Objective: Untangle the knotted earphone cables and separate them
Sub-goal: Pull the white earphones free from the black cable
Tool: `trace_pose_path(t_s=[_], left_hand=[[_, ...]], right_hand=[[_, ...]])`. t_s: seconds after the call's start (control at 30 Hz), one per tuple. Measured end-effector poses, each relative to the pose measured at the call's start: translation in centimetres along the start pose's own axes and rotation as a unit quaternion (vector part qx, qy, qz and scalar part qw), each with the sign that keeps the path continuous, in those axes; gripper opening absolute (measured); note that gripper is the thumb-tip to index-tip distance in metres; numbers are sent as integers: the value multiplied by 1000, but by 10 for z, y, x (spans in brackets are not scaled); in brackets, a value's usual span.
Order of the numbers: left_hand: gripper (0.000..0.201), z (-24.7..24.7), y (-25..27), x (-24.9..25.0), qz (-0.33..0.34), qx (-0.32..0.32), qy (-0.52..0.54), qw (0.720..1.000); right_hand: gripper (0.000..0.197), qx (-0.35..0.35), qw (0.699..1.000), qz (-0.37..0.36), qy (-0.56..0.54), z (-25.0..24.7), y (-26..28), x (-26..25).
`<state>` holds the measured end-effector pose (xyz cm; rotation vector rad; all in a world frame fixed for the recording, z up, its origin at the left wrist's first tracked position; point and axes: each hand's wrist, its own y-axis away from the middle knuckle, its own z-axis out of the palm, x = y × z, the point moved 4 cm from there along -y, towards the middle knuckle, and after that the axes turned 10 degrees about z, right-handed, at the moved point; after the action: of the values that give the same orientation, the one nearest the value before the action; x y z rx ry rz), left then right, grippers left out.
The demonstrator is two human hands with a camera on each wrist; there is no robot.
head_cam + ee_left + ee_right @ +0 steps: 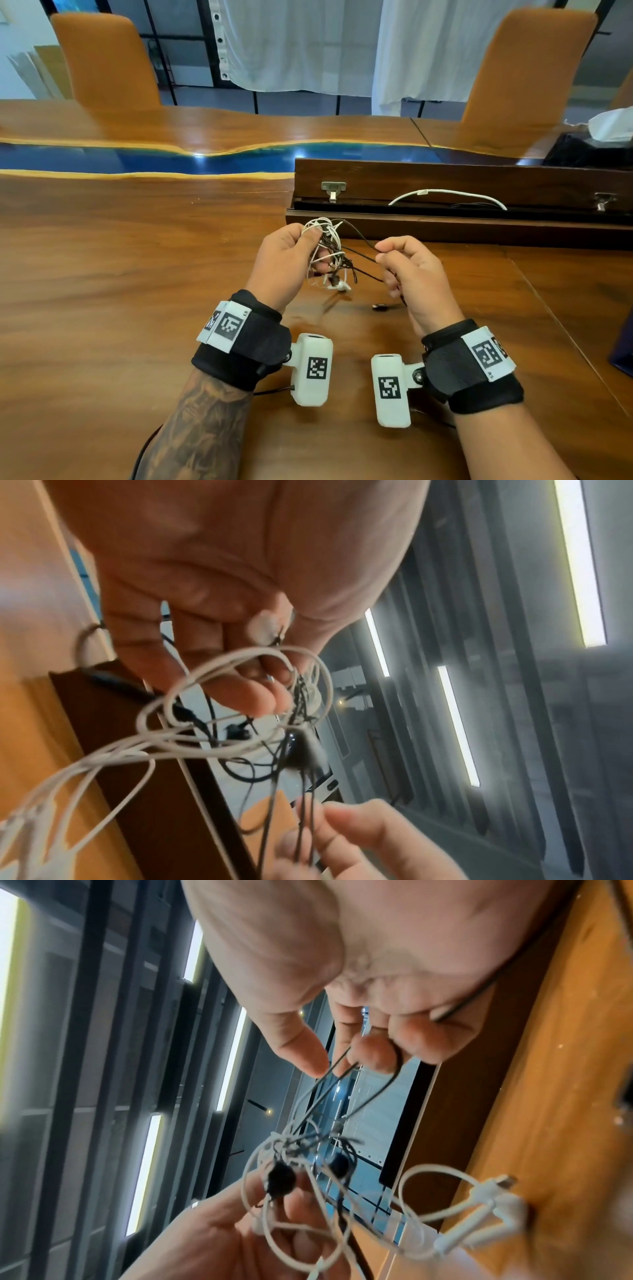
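A tangle of white and black earphone cables (327, 253) hangs above the wooden table (137, 274), bunched in my left hand (310, 248), which grips its white loops (240, 656). A white plug and earbuds (493, 1204) dangle from the bunch, and black earbuds (281, 1177) sit inside it. Just to the right, my right hand (382, 253) pinches black cable strands (363, 260) between thumb and fingers (369, 1056); the strands run taut from the knot. A black cable end (380, 307) lies on the table below the hands.
An open wooden cable box (445, 181) with a raised hinged lid stands right behind the hands, a white cord (445, 193) inside it. Two orange chairs (109, 58) stand across the table. A blue resin strip (171, 161) crosses the tabletop. A dark object (621, 353) sits at the right edge.
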<state>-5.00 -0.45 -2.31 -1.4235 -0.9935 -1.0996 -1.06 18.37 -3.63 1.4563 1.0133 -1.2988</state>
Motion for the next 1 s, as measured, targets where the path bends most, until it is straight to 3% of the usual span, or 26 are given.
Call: trace_pose_path(t_s=[0.1,0.23,0.33,0.47,0.6,1.0], left_hand=[[30,1,0,0,2,-14,-6,1000],[31,-2,-1,1,3,-7,-15,1000],[31,-1,0,3,5,-5,-17,1000],[30,2,1,5,9,-10,-19,1000],[28,3,3,8,16,-4,-8,1000],[27,10,8,10,36,-63,-53,996]], right_hand=[[14,23,999,-27,-13,-6,-2,-1],[15,85,983,-162,-23,-9,5,-14],[11,30,973,-225,-30,-3,13,-21],[7,-62,980,-183,52,11,13,-16],[43,-140,978,-116,98,18,11,-3],[28,-122,985,-103,62,18,14,-10]])
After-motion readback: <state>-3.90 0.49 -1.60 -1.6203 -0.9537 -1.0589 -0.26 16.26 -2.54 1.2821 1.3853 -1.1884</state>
